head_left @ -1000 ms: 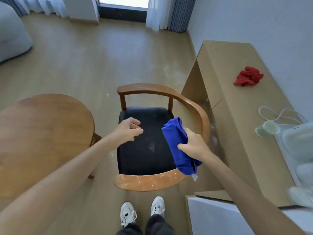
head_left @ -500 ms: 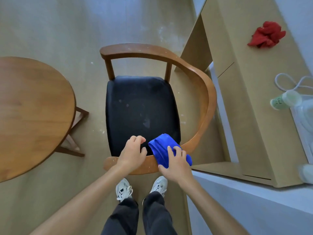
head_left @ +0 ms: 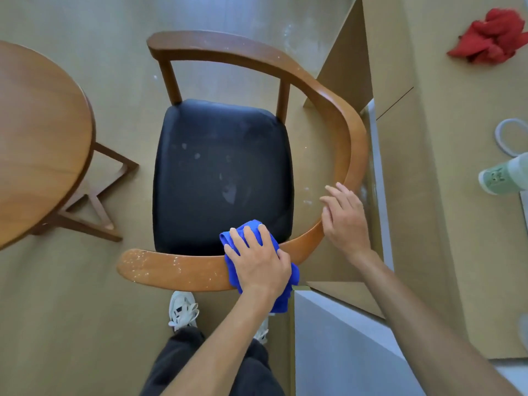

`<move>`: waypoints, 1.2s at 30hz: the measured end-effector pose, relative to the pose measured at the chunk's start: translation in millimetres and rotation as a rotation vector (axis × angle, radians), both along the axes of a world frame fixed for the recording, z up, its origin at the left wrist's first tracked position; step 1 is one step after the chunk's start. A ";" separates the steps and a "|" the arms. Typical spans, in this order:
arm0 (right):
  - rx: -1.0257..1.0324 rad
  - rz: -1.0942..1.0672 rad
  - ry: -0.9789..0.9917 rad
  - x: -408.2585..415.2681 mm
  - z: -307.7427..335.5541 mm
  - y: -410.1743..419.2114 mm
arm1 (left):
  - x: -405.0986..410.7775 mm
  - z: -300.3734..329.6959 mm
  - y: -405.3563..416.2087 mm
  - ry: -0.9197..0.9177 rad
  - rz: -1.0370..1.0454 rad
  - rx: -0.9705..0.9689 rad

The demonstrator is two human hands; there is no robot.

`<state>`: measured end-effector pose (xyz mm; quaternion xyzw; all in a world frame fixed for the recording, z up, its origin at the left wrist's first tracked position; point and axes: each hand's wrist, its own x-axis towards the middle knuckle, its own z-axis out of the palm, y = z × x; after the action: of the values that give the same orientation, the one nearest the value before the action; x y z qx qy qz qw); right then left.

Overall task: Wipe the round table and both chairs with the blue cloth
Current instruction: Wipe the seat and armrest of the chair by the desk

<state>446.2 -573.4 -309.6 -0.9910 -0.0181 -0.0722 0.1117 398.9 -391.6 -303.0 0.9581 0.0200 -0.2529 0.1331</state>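
The blue cloth [head_left: 281, 292] lies bunched on the near wooden rail of the chair [head_left: 177, 270], pinned under the left hand [head_left: 257, 261], whose palm is flat and whose fingers spread over the fabric and curl at its far edge. It looks soft, light and limp, so it should mould to the curved rail and slide easily; I judge that pressure from a flat palm serves better than a pinch, and the loose tail hanging off the rail toward the person could drag or snag. The rail itself seems stiff and smooth, speckled with pale flecks to the left of that hand.

The right hand [head_left: 345, 215] is open, holding nothing, with fingers loosely extended just beside the rail's curve to the right of the cloth; whether it touches the wood I cannot tell.

Beyond the left hand lies the black seat cushion [head_left: 223, 172], showing faint pale marks. Farther left, the round table [head_left: 40, 132] is cut off by the frame. Most of the cloth is hidden beneath the hand, so its folds are unclear. Only one chair shows. A red cloth [head_left: 491, 38] rests on the cabinet [head_left: 457, 195] well to the right.
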 end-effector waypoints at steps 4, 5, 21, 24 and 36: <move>-0.303 0.219 -0.074 28.2 -38.6 -28.5 | -13.2 -16.3 -18.1 -0.207 -0.075 -0.017; -0.306 0.210 -0.106 30.5 -44.2 -29.5 | -14.8 -17.8 -29.1 -0.241 -0.087 -0.041; -0.347 0.341 -0.192 45.1 -58.4 -30.8 | -25.7 -38.0 94.8 -0.513 -0.250 -0.217; -0.355 0.330 -0.203 45.4 -56.8 -27.0 | -15.4 -34.5 178.4 -0.511 -0.245 -0.142; -0.387 0.281 -0.237 43.5 -59.3 -19.6 | -20.2 -27.2 33.9 -0.496 -0.186 -0.246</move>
<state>489.7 -593.0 -369.0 -0.9663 -0.1817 -0.1670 -0.0737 378.7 -357.7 -330.2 0.9650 -0.1321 -0.0225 0.2254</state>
